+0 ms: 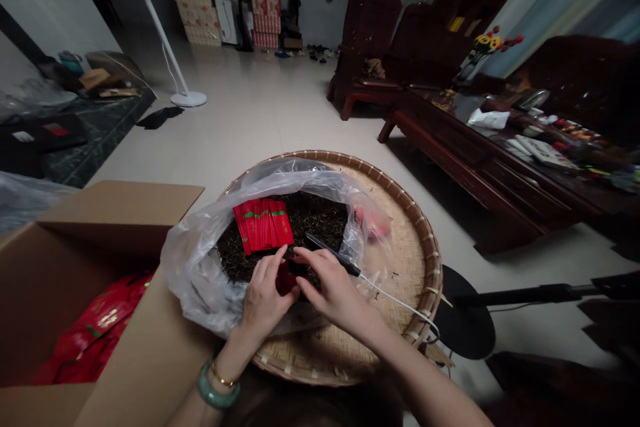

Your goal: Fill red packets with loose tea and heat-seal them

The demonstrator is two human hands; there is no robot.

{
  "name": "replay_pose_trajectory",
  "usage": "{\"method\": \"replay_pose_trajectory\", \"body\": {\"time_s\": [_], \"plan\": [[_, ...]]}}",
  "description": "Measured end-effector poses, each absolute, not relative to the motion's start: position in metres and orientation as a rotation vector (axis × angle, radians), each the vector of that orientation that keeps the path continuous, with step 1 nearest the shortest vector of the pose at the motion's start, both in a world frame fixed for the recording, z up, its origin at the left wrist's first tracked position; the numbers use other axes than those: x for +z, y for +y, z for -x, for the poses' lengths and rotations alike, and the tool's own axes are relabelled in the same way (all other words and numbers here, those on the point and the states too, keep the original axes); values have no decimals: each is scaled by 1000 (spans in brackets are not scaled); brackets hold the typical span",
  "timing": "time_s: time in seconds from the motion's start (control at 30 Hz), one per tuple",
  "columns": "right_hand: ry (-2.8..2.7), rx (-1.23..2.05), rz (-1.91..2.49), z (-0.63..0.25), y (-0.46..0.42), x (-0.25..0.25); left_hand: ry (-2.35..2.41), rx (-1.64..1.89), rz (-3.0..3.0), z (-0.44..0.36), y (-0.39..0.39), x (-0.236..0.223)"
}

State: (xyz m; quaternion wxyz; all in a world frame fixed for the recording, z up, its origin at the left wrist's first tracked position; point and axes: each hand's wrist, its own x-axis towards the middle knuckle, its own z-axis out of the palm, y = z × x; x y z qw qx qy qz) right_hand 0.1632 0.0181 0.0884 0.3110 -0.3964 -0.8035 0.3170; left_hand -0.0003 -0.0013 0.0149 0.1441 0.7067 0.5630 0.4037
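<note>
My left hand (265, 293) has its fingers and thumb closed round a small dark red packet (286, 277). Opposite it, my right hand (327, 282) curls its fingertips and thumb at the packet's other side; part of the packet is hidden by the fingers. Beneath both hands is a large clear plastic bag (187, 273) spread wide, holding loose dark tea leaves (315, 210). A fanned row of flat red packets (263, 223) lies on the leaves. Close to my right fingers rests a slim black device (345, 262) with a white cable.
A round woven bamboo tray (400, 233) bears the bag. At left an open cardboard box (125, 203) contains many red packets (103, 320). A round black stand base (467, 313) is right of the tray. Farther off are a white fan (187, 99) and a dark wooden table (480, 173).
</note>
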Motion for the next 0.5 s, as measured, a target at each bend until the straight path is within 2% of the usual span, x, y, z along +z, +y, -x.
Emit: {"method": "replay_pose_trajectory", "body": {"time_s": [0.37,0.5], "plan": [[-2553,701,949,-160,19,88,1665,1154,-1954,0,-1,13],[-2549,620,993,-159,18,82,1667,1111,-1900,-1,0,11]]}}
